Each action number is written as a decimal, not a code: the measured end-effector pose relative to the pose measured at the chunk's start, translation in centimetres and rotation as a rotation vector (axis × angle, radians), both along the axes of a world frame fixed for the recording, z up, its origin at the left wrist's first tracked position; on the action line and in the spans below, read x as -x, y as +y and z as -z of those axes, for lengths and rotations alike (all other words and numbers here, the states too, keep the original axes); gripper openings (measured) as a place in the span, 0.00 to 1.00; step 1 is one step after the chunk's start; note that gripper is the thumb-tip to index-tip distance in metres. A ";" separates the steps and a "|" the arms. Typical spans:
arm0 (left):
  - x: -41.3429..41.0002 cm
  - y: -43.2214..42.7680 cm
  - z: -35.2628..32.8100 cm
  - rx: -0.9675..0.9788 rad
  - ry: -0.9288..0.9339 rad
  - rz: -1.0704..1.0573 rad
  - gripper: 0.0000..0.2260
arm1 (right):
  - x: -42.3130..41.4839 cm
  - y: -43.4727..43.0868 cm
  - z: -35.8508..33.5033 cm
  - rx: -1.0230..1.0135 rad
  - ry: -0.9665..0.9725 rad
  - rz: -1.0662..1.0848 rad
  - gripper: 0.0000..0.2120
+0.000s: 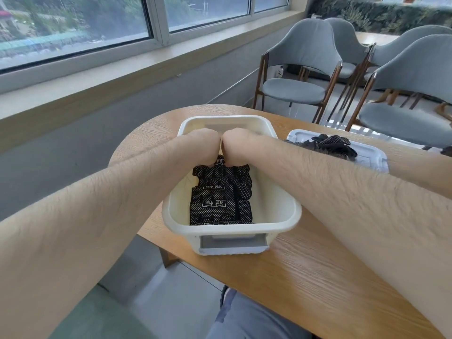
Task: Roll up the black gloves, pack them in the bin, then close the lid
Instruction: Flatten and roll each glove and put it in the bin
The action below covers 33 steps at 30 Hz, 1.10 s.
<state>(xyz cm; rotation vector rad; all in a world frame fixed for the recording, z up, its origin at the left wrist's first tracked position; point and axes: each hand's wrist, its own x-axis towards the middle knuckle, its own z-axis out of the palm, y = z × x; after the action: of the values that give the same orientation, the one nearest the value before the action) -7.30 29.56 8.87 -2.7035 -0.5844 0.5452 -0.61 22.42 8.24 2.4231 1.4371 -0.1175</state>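
A cream plastic bin [288,211] stands on the wooden table [305,277]. Several rolled black gloves [220,206] with white dots lie in a row inside it. My left hand [203,145] and my right hand [239,145] reach down into the far end of the bin, side by side and touching. Both have fingers curled down onto the farthest rolled glove [221,160], whose top peeks out beneath them. The fingertips are hidden. The pale lid [374,155] lies flat to the right of the bin, with loose black gloves [330,144] piled on it.
The table's rounded end is just beyond and left of the bin, with floor below. Grey chairs [300,69] stand behind the table on the right. A windowsill runs along the wall at left. My knee [244,319] shows under the near table edge.
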 end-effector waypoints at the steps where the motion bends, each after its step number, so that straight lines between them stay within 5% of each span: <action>1: 0.0 -0.1 0.0 0.001 0.015 -0.004 0.08 | 0.1 0.0 0.1 0.045 -0.009 -0.008 0.09; 6: 0.7 -0.8 -0.4 0.010 0.038 -0.008 0.11 | 0.3 -0.7 -0.7 0.211 -0.045 -0.073 0.07; 11: 1.2 -1.6 -2.4 0.156 -0.374 0.016 0.06 | 0.3 -4.4 -3.9 -0.166 -0.112 -0.095 0.10; 16: 1.4 -7.1 -6.1 0.260 -0.622 0.049 0.12 | -0.6 -11.4 -7.6 -0.356 -0.344 -0.240 0.14; 20: -0.2 -11.6 -6.8 0.170 -0.715 0.179 0.12 | -2.6 -16.3 -8.5 -0.433 -0.284 -0.187 0.15; 25: -5.0 -17.4 -7.3 0.132 -0.547 0.244 0.07 | -5.6 -22.2 -7.7 -0.480 -0.208 -0.058 0.13; 29: -8.5 -21.4 -6.2 0.228 -0.479 0.192 0.04 | -8.0 -26.1 -5.8 -0.546 -0.086 0.110 0.12; 33: -9.3 -24.1 -2.9 0.434 -0.709 0.039 0.03 | -9.1 -28.3 -2.7 -0.673 0.059 0.290 0.11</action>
<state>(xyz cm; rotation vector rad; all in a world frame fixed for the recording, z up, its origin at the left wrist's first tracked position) 1.99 5.44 11.78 -3.3012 -0.6273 -0.3794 8.48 -5.88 10.99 3.1843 1.2789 0.2783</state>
